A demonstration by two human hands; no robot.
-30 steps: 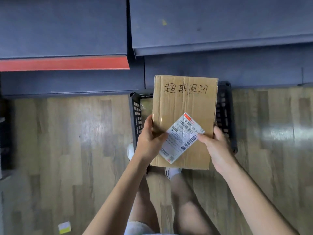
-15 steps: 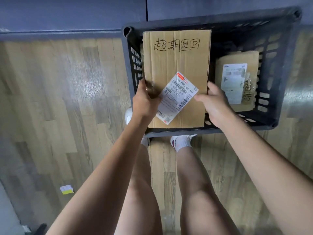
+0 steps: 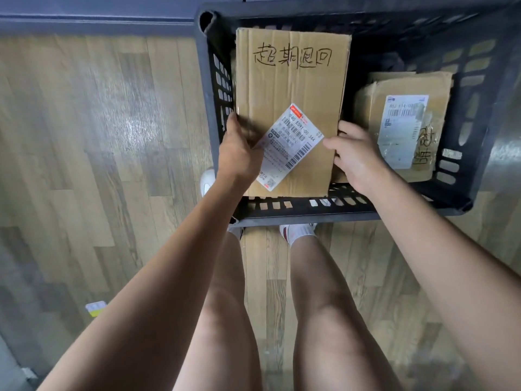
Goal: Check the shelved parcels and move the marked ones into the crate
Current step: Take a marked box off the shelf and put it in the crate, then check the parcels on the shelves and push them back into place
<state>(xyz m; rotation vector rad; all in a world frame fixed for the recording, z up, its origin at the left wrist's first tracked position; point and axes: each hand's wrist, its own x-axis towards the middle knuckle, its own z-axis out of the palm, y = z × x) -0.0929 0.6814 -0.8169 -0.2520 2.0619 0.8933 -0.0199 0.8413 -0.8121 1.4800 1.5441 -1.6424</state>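
Flat brown cardboard parcel [image 3: 290,80], handwritten marking: left hand [image 3: 239,153] and right hand [image 3: 356,158] are gripping its sides inside black slotted plastic crate [image 3: 479,131], left of taped brown parcel [image 3: 406,119].

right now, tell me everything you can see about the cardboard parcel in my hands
The cardboard parcel is a flat, plain brown corrugated box with black handwritten characters along its far end and a white barcoded shipping label stuck on askew. It sits inside the left side of the dark plastic crate, lengthwise away from you. Your left hand grips its left edge and your right hand its right edge. Whether it rests on the crate floor cannot be told.
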